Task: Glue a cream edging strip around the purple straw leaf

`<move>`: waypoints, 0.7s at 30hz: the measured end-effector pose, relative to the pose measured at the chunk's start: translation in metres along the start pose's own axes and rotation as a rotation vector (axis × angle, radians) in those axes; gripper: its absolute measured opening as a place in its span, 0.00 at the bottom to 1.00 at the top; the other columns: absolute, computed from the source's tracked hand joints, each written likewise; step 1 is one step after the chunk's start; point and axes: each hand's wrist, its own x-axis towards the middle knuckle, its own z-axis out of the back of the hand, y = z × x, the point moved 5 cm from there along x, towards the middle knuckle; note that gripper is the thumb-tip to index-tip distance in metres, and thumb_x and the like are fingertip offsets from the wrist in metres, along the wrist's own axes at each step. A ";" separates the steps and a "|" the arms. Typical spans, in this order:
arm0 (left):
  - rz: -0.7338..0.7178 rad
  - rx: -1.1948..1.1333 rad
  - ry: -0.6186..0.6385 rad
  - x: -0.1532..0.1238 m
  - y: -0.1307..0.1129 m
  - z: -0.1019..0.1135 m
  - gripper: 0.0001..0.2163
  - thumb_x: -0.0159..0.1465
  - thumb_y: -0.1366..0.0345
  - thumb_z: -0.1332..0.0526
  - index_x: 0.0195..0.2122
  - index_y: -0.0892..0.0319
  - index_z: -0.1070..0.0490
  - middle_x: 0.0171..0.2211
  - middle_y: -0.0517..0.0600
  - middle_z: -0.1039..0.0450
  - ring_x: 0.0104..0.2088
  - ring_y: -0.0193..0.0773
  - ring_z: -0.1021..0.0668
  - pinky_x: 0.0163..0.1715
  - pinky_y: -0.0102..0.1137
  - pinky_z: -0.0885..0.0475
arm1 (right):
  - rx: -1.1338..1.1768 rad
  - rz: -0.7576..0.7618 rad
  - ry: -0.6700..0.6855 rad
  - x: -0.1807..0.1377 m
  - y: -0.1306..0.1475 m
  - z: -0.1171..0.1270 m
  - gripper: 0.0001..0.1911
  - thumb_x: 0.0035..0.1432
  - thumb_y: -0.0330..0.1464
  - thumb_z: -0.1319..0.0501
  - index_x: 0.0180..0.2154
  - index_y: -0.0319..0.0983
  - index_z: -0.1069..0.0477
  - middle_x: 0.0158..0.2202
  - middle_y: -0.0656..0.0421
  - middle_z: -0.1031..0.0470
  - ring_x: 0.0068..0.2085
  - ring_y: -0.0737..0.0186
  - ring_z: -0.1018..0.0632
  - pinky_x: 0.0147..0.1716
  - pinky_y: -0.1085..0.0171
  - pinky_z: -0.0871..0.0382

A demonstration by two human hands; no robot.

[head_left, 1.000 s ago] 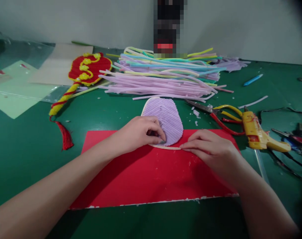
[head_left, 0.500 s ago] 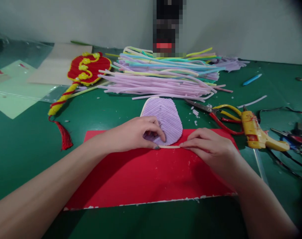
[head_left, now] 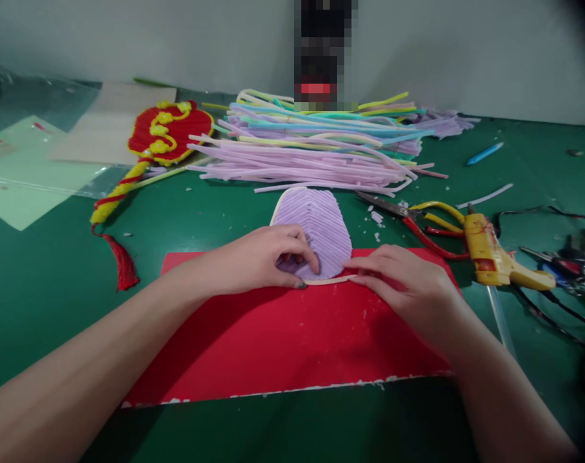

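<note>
A: Where is the purple panel (head_left: 324, 231) in front of you?

B: Locate it centrally. Its lower part overlaps the far edge of the red sheet (head_left: 292, 341); its upper part lies over the green desk (head_left: 253, 432). A cream strip (head_left: 327, 281) follows its upper-left side and shows again along the lower edge.

A: State of your left grip (head_left: 273, 257)?

B: Fingers curled over the panel's lower left, thumb tip at the strip. You cannot tell from this angle whether it pinches or only presses.

A: And your right grip (head_left: 403, 273)?

B: Pinching the strip's right end at the fingertips, beside the panel's lower-right corner.

A: Surrounding items?

B: To your right: 1 yellow glue gun (head_left: 488, 247), with a red- and yellow-handled tool (head_left: 393, 208) just beside it and 1 blue pen (head_left: 485, 154) farther back. Beyond the panel: bundled fuzzy stems (head_left: 311, 161), mostly lilac. To your left: 1 red fan (head_left: 183, 132) with yellow flowers and a red tassel (head_left: 122, 263).
</note>
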 end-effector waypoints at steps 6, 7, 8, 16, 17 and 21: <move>0.016 0.004 0.015 0.000 0.000 0.000 0.10 0.58 0.68 0.36 0.41 0.52 0.25 0.38 0.45 0.33 0.37 0.31 0.30 0.35 0.24 0.37 | -0.001 -0.035 0.010 0.000 0.000 0.000 0.12 0.65 0.32 0.46 0.44 0.44 0.25 0.36 0.59 0.28 0.39 0.65 0.26 0.40 0.67 0.31; 0.018 0.004 0.018 0.000 0.000 0.000 0.10 0.58 0.68 0.36 0.41 0.52 0.25 0.38 0.44 0.33 0.37 0.31 0.30 0.35 0.24 0.37 | -0.008 -0.041 0.011 0.001 0.000 0.000 0.12 0.65 0.32 0.46 0.44 0.44 0.25 0.35 0.59 0.28 0.39 0.65 0.26 0.40 0.67 0.31; 0.019 0.004 0.023 0.000 0.000 0.000 0.10 0.58 0.68 0.36 0.41 0.52 0.25 0.39 0.44 0.33 0.37 0.31 0.30 0.36 0.24 0.37 | -0.015 -0.045 0.012 0.001 0.000 0.000 0.12 0.65 0.32 0.46 0.44 0.44 0.25 0.35 0.59 0.28 0.39 0.65 0.26 0.39 0.67 0.31; 0.021 -0.006 0.090 -0.004 -0.001 0.004 0.14 0.59 0.71 0.38 0.45 0.51 0.26 0.42 0.44 0.32 0.40 0.31 0.29 0.39 0.24 0.37 | -0.033 -0.048 0.021 0.002 -0.001 -0.001 0.12 0.65 0.33 0.46 0.44 0.45 0.25 0.36 0.58 0.28 0.39 0.65 0.26 0.39 0.67 0.31; 0.013 -0.006 0.100 -0.004 -0.002 0.004 0.14 0.59 0.70 0.38 0.46 0.51 0.26 0.42 0.45 0.32 0.41 0.32 0.29 0.40 0.24 0.37 | -0.038 -0.047 0.022 0.002 -0.001 -0.001 0.12 0.65 0.33 0.47 0.44 0.45 0.25 0.36 0.58 0.28 0.39 0.65 0.26 0.39 0.67 0.31; -0.019 0.000 0.136 -0.007 -0.003 0.007 0.15 0.59 0.68 0.36 0.48 0.50 0.27 0.46 0.46 0.32 0.46 0.34 0.30 0.46 0.25 0.38 | -0.046 -0.054 0.019 0.001 -0.001 -0.001 0.12 0.65 0.33 0.46 0.44 0.45 0.25 0.35 0.58 0.28 0.38 0.64 0.26 0.38 0.66 0.31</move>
